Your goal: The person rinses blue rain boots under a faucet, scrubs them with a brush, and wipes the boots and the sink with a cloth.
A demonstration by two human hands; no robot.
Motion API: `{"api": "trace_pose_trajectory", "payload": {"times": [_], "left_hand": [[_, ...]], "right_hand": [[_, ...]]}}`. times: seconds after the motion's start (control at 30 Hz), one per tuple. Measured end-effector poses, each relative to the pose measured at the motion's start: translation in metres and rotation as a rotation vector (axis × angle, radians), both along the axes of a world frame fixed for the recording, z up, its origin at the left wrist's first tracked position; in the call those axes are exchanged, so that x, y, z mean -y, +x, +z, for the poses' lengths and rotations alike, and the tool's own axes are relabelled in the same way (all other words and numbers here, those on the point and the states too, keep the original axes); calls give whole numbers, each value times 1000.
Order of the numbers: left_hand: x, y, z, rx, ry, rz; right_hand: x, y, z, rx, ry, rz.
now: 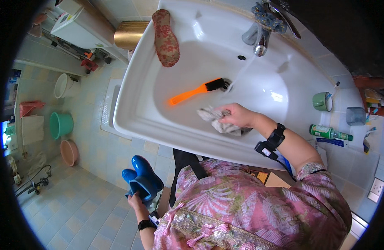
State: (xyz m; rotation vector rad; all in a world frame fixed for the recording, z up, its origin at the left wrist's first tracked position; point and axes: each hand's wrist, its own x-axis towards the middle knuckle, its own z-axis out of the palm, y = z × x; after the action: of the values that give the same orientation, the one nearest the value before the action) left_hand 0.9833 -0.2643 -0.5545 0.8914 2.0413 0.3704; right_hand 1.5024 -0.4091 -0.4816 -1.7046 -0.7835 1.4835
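Over the front part of the white sink basin (135,108), my right hand (240,116) is closed around a crumpled greyish-white cloth (220,124). A brush (192,93) with an orange handle and black bristles lies in the basin, its bristle end at the drain. Low on the left, outside the sink, my left hand (136,203) grips the top edge of shiny blue rubber boots (143,171). Part of that hand's fingers is hidden by the boot opening. A red-patterned insole (166,39) lies on the sink's left rim.
The chrome tap (260,46) has a blue scrunchie around it; a thin stream seems to run from it. A green mug (322,101) and a green bottle (330,132) are at the right. Green (61,125) and pink (69,153) tubs stand on the left.
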Motion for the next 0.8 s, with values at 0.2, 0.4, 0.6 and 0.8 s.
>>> {"api": "trace_pose_trajectory", "payload": {"times": [0.2, 0.4, 0.6, 0.8], "left_hand": [[-8, 1, -12, 47, 4, -20], [0, -2, -23, 9, 49, -14], [9, -18, -24, -35, 5, 43], [7, -42, -23, -77, -21, 27]], "right_hand": [[-63, -41, 10, 4, 470, 192], [60, -26, -34, 460, 370, 99], [165, 6, 9, 509, -13, 186], [98, -58, 9, 564, 375, 190]]}}
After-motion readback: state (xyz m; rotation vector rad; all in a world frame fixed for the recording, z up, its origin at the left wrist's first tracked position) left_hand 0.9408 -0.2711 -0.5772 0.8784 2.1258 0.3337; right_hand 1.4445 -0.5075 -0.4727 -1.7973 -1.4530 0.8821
